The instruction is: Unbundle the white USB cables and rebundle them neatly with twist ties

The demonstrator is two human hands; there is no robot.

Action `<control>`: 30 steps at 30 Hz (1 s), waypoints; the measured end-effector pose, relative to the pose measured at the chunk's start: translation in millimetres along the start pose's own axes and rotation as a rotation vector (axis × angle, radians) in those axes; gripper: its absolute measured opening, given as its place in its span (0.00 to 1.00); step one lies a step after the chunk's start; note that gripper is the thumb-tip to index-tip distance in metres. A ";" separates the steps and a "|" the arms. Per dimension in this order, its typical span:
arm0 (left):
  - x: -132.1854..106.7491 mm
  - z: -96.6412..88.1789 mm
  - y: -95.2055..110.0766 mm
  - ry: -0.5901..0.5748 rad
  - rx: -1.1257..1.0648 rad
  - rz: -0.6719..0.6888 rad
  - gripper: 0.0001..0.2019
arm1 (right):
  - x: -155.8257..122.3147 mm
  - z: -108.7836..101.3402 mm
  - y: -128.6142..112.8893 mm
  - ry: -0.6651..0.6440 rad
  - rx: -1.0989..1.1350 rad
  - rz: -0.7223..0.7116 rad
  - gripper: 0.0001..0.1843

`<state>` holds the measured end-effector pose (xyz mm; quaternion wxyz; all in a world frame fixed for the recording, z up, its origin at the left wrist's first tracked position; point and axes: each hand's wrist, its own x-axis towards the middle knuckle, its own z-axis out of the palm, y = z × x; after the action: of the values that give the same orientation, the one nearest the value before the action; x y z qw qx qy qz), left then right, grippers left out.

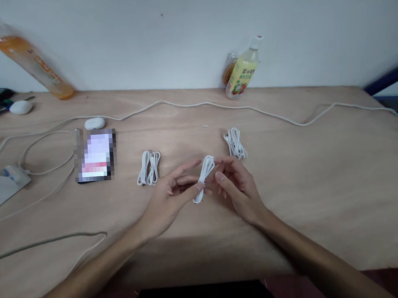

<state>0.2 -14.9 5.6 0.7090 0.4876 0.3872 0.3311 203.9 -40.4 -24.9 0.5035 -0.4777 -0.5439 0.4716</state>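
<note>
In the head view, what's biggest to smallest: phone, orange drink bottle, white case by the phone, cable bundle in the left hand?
1. Orange drink bottle
2. Phone
3. Cable bundle in the left hand
4. White case

Smooth plastic cable bundle (206, 169), matt wooden table (322, 182)

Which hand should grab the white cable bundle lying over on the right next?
Probably the right hand. It's nearer to that white cable bundle and doesn't seem to be gripping anything, while the left hand is busy holding another cable bundle with its thumb across it.
</note>
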 end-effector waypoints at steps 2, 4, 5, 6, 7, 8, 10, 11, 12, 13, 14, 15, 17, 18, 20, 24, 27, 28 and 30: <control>1.2 -0.9 -1.0 -0.032 -0.043 -0.029 0.32 | 0.8 -0.2 1.0 0.008 0.026 0.017 0.19; 1.6 -1.3 -2.6 -0.060 -0.074 -0.053 0.32 | 1.5 0.0 0.6 0.011 0.062 0.034 0.20; 1.5 -1.3 -3.2 -0.075 -0.083 -0.061 0.32 | 1.7 0.1 -0.2 0.006 0.081 0.047 0.21; 1.2 -1.1 -3.5 -0.089 -0.088 -0.067 0.33 | 1.9 0.2 -1.2 -0.002 0.099 0.063 0.21; 0.8 -0.8 -3.6 -0.099 -0.087 -0.074 0.33 | 2.0 0.2 -2.5 -0.013 0.117 0.081 0.22; 0.4 -0.4 -3.3 -0.103 -0.081 -0.081 0.32 | 2.2 0.1 -4.0 -0.024 0.131 0.095 0.23; -0.2 0.2 -2.4 -0.095 -0.062 -0.085 0.31 | 2.6 -0.3 -6.8 -0.045 0.129 0.109 0.23; -0.2 0.4 -2.0 -0.089 -0.051 -0.085 0.30 | 3.0 -0.4 -8.0 -0.050 0.111 0.110 0.24; -0.2 0.5 -1.6 -0.084 -0.041 -0.085 0.29 | 3.5 -0.5 -8.7 -0.051 0.086 0.111 0.24; 0.0 0.5 -1.4 -0.084 -0.033 -0.084 0.28 | 4.0 -0.5 -9.0 -0.048 0.061 0.112 0.25; 0.3 0.3 -1.4 -0.084 -0.029 -0.080 0.26 | 4.6 -0.3 -8.8 -0.042 0.043 0.112 0.26; 0.8 0.1 -1.5 -0.081 -0.029 -0.074 0.25 | 5.2 0.0 -8.1 -0.032 0.035 0.113 0.26; 1.9 -0.4 -1.6 -0.058 -0.032 -0.057 0.22 | 6.5 0.5 -5.8 -0.001 0.043 0.111 0.28; 2.6 -0.7 -1.5 -0.040 -0.030 -0.047 0.20 | 7.0 0.6 -4.3 0.020 0.049 0.110 0.28; 4.1 -1.1 -0.9 -0.001 -0.005 -0.035 0.19 | 8.0 0.1 -1.8 0.062 0.050 0.122 0.28; 6.7 -1.7 0.0 0.077 0.081 -0.001 0.17 | 8.8 -2.1 -0.5 0.099 0.041 0.177 0.28; 7.8 -2.2 -1.6 0.105 0.115 0.043 0.13 | 7.9 -1.9 -2.5 0.071 0.045 0.162 0.25; 8.1 -2.5 -2.4 0.107 0.116 0.056 0.12 | 7.3 -1.2 -3.5 0.050 0.045 0.149 0.24; 8.6 -3.0 -4.1 0.103 0.103 0.072 0.11 | 5.7 0.8 -5.4 0.008 0.033 0.120 0.19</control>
<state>2.1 -7.5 -0.9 0.6497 0.5193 0.4220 0.3607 202.7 -35.3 -19.0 0.4842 -0.5029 -0.5046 0.5080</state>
